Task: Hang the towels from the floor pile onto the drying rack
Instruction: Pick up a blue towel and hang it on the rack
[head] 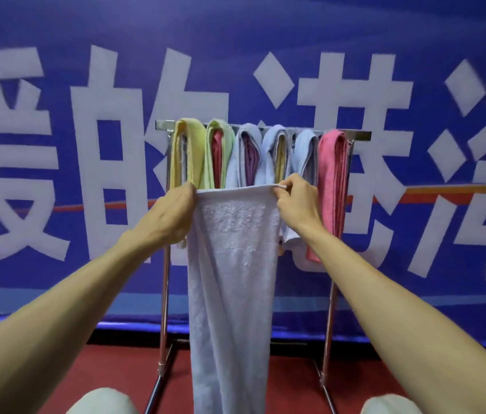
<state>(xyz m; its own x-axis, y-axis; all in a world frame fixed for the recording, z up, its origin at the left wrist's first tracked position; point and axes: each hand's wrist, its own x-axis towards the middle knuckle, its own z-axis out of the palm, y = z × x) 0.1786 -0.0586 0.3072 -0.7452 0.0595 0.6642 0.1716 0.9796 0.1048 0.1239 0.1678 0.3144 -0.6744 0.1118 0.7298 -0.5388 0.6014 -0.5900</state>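
While the pale towel (232,264) hangs straight down between the two hands, each one is pinching a top corner. The left hand (176,210) has its fingers curled over the left corner, and the right hand (295,201) nips the right corner between thumb and fingertips. Holding it by both corners keeps the top edge taut and flat, which I'd guess is so it can go over a bar without bunching. The rest drops below the hands toward the floor, and the bottom end runs out of frame.

Just beyond the hands is the drying rack (358,135), and it's pretty packed. Past the left hand there's a yellow towel (189,153) and a green towel (222,144). The pale blue towels (244,156) sit behind the gap between the hands, and a pink towel (332,174) hangs just past the right hand. All of them are folded over the bars so their own weight holds them on. Honestly can't tell where a free spot is, looks tight. The floor pile isn't in view.

Behind it all is a blue banner (56,25) with big white characters, and there's red floor (235,392) down under the forearms.
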